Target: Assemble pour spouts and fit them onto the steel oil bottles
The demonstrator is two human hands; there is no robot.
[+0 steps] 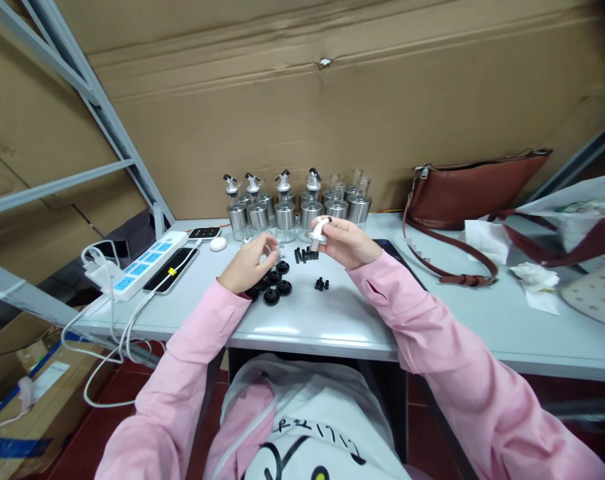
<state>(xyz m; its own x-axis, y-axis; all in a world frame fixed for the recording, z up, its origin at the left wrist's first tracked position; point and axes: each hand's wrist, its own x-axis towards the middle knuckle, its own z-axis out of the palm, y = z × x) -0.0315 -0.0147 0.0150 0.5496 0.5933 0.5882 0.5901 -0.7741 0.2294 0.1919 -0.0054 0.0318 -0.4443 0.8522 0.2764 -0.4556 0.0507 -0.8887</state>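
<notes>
My right hand (352, 243) pinches a white pourer spout (318, 230) with a small black part on top, held above the table. My left hand (254, 261) hovers over a cluster of round black stoppers (271, 297), fingers bent and apart, with nothing visible in them. White or clear small pieces beside its fingertips are partly hidden. Between the hands lie short black tubes (306, 255), and closer to me sits a little group of small black caps (322, 285). Behind stand glass bottles with steel sleeves (284, 217); several carry white-and-black pourers, others are bare-necked.
On the left are a power strip (145, 263), a phone (171, 270) with white cables, a dark-faced device (205, 233) and a white round case (218, 245). A brown handbag (462, 190), its strap and crumpled tissues (535, 277) lie right. Cardboard (262, 100) walls the back.
</notes>
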